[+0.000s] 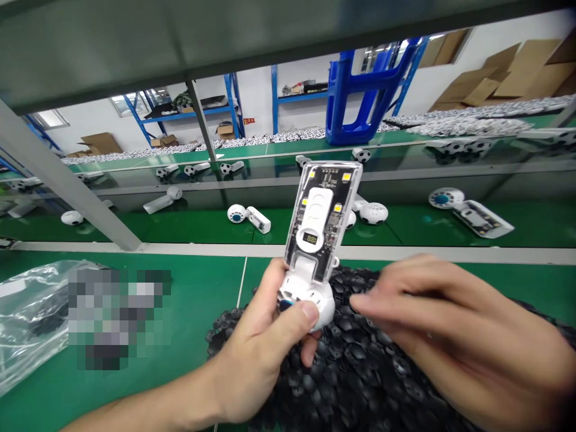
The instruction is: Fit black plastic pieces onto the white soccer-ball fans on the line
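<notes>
My left hand [274, 336] is closed round the round white head of a small handheld fan [310, 234], thumb across its front. The fan's clear handle points up and shows a dark circuit board, small yellow lights, a white button strip and a little display. To the right, my right hand [432, 318] is slightly blurred, its fingers drawn together in a pinch; whatever is between them is hidden. Beneath both hands lies a big heap of small black plastic pieces [346, 372] on the green table [189, 342].
Behind a pale rail [405, 252], a green conveyor belt [198, 231] carries several similar fans, one [247, 217] left of mine and another [483, 217] far right. A clear plastic bag [31, 318] lies at left beside a blurred-out patch. A slanting post [85, 150] and an overhead shelf [225, 36] frame the view.
</notes>
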`<state>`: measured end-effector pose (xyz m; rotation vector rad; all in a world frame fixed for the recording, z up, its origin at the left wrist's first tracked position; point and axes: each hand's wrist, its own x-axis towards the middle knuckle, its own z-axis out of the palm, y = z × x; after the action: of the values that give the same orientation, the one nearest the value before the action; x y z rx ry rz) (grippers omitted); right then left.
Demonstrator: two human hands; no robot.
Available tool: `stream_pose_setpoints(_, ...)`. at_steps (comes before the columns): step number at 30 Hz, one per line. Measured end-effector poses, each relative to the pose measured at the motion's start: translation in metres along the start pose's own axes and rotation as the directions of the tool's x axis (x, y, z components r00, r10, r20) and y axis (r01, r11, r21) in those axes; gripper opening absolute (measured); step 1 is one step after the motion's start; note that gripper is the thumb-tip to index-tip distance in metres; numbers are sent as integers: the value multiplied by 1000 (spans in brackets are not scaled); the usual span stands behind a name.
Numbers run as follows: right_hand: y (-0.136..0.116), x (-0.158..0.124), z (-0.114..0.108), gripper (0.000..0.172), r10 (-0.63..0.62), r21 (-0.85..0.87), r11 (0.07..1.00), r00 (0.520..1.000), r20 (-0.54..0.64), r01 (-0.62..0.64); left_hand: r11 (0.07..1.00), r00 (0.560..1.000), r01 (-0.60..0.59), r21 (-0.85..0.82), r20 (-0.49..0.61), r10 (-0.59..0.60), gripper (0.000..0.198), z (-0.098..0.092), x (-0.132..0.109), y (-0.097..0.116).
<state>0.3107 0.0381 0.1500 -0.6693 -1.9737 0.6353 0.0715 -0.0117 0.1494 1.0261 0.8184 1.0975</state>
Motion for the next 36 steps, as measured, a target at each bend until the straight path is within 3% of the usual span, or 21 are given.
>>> stream_pose_setpoints(2,-3,13,8,20,221,235,951,973,-61,-201,999,1000,-10,53,-5,10,47,1,0,1)
stream_pose_setpoints(4,-4,20,17,21,454,507,759,890,41,-410,994,1000,-5,107,-2,5,41,2,-1,1)
stream_pose_setpoints(7,-1,23,24,36,514,663,492,803,303,-565,990,1000,6,141,10,-8,41,5,-2,2)
stream_pose_setpoints(9,1,22,24,38,508,654,426,763,400,-626,983,1000,2,184,13,-5,44,5,-2,1)
stream_pose_setpoints(12,2,20,23,54,557,591,457,732,391,-664,972,999,8,236,29,-16,46,5,-1,-2)
stream_pose_setpoints(15,1,17,29,60,577,593,497,752,320,-634,987,999,30,158,35,-36,43,5,-1,-5)
stream_pose_setpoints(18,-2,15,38,52,491,655,398,752,440,-643,993,1000,-2,118,27,-2,42,6,-2,-7)
stream_pose_setpoints(21,-5,16,43,30,399,685,316,747,532,-656,990,999,-15,138,41,9,41,6,-2,-6)
stream_pose_setpoints(25,-13,18,41,21,459,683,356,756,467,-638,994,993,-63,87,107,54,41,5,0,-6)
stream_pose_setpoints(32,-25,11,52,15,497,715,409,796,346,-567,986,997,-74,150,10,74,40,9,-5,-12)
stream_pose_setpoints(36,-22,14,50,18,476,703,431,805,356,-566,961,991,-126,248,-3,131,37,8,-4,-8)
